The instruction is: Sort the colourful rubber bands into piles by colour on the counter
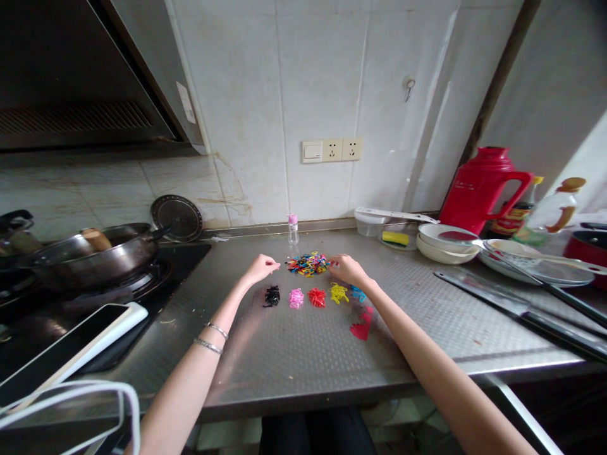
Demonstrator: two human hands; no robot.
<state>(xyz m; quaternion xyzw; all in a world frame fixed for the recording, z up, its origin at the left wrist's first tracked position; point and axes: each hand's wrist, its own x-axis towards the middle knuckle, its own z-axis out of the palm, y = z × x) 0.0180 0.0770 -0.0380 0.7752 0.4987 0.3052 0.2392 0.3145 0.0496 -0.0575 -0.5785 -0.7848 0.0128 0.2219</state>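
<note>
A mixed heap of small coloured rubber bands (307,263) lies on the steel counter (294,354). In front of it sit little sorted piles: black (272,296), pink (296,298), red (317,297), yellow (338,292) and blue (358,293). My left hand (260,268) hovers just left of the heap, fingers pinched together on something too small to make out. My right hand (347,268) rests at the heap's right edge, fingers curled down into the bands. A red piece of plastic (362,325) lies beside my right forearm.
A small pink-capped bottle (293,230) stands behind the heap. A wok (90,256) sits on the stove at left, with a phone (71,351) near the front. Bowls (443,243), a red thermos (478,189), plates and long knives (521,309) crowd the right side.
</note>
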